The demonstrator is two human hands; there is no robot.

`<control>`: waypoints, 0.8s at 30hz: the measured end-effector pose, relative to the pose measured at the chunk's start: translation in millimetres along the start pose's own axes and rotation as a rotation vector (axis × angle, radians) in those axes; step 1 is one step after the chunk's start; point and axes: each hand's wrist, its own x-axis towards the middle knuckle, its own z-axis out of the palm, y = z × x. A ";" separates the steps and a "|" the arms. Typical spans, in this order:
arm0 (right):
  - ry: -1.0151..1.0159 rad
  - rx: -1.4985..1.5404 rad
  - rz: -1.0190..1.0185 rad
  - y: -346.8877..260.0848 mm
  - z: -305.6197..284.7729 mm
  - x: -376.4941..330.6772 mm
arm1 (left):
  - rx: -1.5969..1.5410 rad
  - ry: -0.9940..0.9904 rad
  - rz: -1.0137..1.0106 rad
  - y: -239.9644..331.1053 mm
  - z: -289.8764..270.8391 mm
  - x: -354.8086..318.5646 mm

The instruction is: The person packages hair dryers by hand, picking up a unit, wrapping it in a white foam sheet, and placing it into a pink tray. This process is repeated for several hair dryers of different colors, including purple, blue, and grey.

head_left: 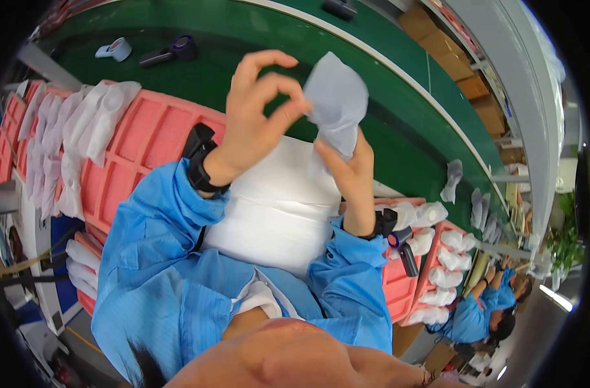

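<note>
A translucent white pouch (337, 97) is held up in front of me over the green belt, its broad rounded end upward. What is inside it, if anything, does not show clearly. My right hand (352, 174) grips its narrower lower end, with the thumb across the front. Thumb and index fingertip of my left hand (259, 116) come together at the pouch's left edge, while another finger curves free above. Below both hands lies a stack of white sheets or bags (269, 223), close against my body.
Pink divided trays (130, 152) with white-wrapped items (91, 119) stand at left; similar trays (395, 284) are at right. A pale hair dryer (116, 50) and a dark one (172, 53) lie on the green belt (243, 29). Another dark dryer (404, 251) rests at right. Co-workers (482, 310) sit beyond.
</note>
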 end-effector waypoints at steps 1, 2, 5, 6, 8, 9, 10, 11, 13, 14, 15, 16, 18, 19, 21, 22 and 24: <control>-0.171 0.072 0.058 -1.6 -7.3 -2.1 | -0.051 0.049 -0.086 -12.3 -2.5 5.4; -0.343 0.141 0.117 -1.4 -12.7 -0.6 | -0.101 0.101 -0.171 -25.1 -5.8 9.9; -0.278 0.063 0.186 24.8 -21.8 8.4 | 0.045 0.083 -0.363 -71.4 -23.0 17.3; -0.233 0.017 0.226 37.1 -26.1 12.7 | 0.051 0.088 -0.361 -86.3 -25.3 18.0; -0.018 -0.296 0.403 60.7 -33.7 27.2 | 0.188 0.119 -0.504 -116.5 -32.5 18.0; -0.017 -0.294 0.395 89.5 -39.0 28.4 | 0.191 0.124 -0.497 -132.5 -36.0 20.8; 0.121 -0.560 0.334 128.2 -48.1 25.0 | 0.347 0.095 -0.583 -151.2 -33.0 24.4; 0.248 -0.818 0.264 148.2 -50.3 23.6 | 0.515 0.069 -0.675 -171.5 -34.9 22.9; 0.211 -0.850 0.245 139.7 -41.7 26.7 | 0.595 0.103 -0.689 -223.6 -51.5 11.1; 0.189 -0.887 0.233 132.2 -37.4 28.9 | 0.664 0.130 -0.695 -244.5 -61.5 1.8; 0.182 -0.938 0.242 128.0 -39.8 27.6 | 0.652 0.120 -0.688 -254.3 -56.2 -5.2; 0.197 -0.941 0.251 120.8 -39.9 27.1 | 0.672 0.042 -0.691 -257.3 -53.5 -9.9; 0.193 -0.845 0.071 107.0 -31.3 30.0 | 0.722 -0.114 -0.697 -259.3 -49.3 -16.6; 0.196 -0.803 -0.009 100.2 -28.9 29.7 | 0.709 -0.128 -0.684 -249.2 -40.7 -12.7; 0.162 -0.676 -0.079 87.8 -22.6 32.0 | 0.366 -0.319 -0.811 -220.2 -25.2 -3.0; 0.110 -0.539 -0.161 81.4 -18.2 32.1 | 0.194 -0.419 -0.874 -199.5 -17.8 0.6; 0.102 -0.413 -0.085 66.5 -10.5 27.9 | -0.037 -0.512 -0.876 -139.2 5.6 12.6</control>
